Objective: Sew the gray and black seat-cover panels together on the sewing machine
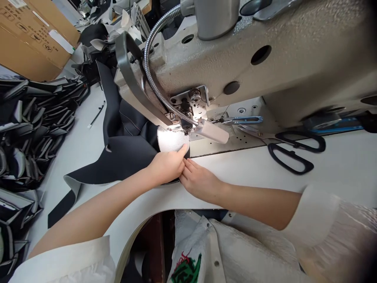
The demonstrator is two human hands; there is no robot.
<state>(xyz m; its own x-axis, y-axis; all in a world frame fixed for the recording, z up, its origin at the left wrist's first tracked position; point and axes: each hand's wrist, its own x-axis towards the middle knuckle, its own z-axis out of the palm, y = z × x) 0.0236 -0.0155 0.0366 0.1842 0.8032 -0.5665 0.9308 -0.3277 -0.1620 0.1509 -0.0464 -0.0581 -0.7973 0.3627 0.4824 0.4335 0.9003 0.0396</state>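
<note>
Black fabric [126, 157] with a pale underside lies bunched on the table, its right end under the needle area of the sewing machine [188, 114]. A white mesh patch [171, 140] on it is brightly lit by the machine's lamp [213, 131]. My left hand [167, 165] is closed at the patch's near edge, thumb pointing towards the needle. Close against it, my right hand [200, 179] has its fingers pressed together on the fabric's right edge. The fingertips of both hands meet there, and part of the edge is hidden beneath them.
Black-handled scissors [291, 151] and blue thread snips [243, 120] lie right of the needle. Stacks of dark padded pieces [32, 125] fill the left side. A cardboard box [35, 39] stands at the back left. The table's curved front edge [141, 222] runs below my wrists.
</note>
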